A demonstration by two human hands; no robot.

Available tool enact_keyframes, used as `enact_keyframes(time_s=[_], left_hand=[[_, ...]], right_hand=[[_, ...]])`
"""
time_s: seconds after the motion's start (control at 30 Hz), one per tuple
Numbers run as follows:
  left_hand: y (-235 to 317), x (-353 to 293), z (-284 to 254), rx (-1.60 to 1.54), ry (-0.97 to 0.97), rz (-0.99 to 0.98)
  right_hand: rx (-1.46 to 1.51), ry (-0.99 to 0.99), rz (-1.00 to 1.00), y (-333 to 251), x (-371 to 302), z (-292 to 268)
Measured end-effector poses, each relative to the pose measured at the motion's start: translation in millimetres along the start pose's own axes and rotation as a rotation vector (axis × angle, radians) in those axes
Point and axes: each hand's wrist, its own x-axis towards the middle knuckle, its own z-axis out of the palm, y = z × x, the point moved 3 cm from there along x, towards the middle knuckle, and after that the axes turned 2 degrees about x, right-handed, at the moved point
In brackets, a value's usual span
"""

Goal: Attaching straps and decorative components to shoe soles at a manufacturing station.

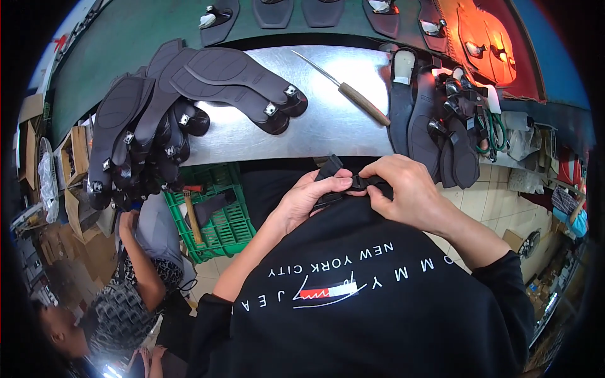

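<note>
Close against my body, just off the near edge of the metal tabletop, both hands hold a black strap piece (329, 169). My left hand (301, 200) pinches it between thumb and fingers, with one flat end sticking up above the thumb. Curled fingers of my right hand (403, 189) grip its other end, by a small dark part that looks like a buckle. The fingers hide much of the piece, so its full shape is unclear. Beyond my hands, an awl (365, 104) with a wooden handle lies across the metal tabletop (249, 140).
Black heeled shoe soles (220, 72) pile up on the left. More soles and straps (423, 135) lie right, beside green-handled scissors (496, 132). A green belt (151, 47) carries soles behind. Below left stand a green crate (224, 236) holding a hammer (192, 217), and another person (120, 302).
</note>
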Motion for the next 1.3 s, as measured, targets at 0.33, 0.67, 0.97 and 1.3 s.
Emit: enact_keyframes(time_s=[0.33,0.67,0.97,1.3], left_hand=[[5,-4,-1,0.299,0.036,0.082],[2,-2,-4,0.386,-0.034,0.14],[-3,8,-12,0.078,-0.085,-0.048],[-4,10,-3,-0.022,-0.102,-0.148]], right_hand=[[0.171,-0.156,0.136,1,5,-12],[0.426,-0.363,0.123,21,16,-6],[0.466,-0.282,-0.087,23,11,0],[0.355,-0.376,-0.201,22,18,-7]])
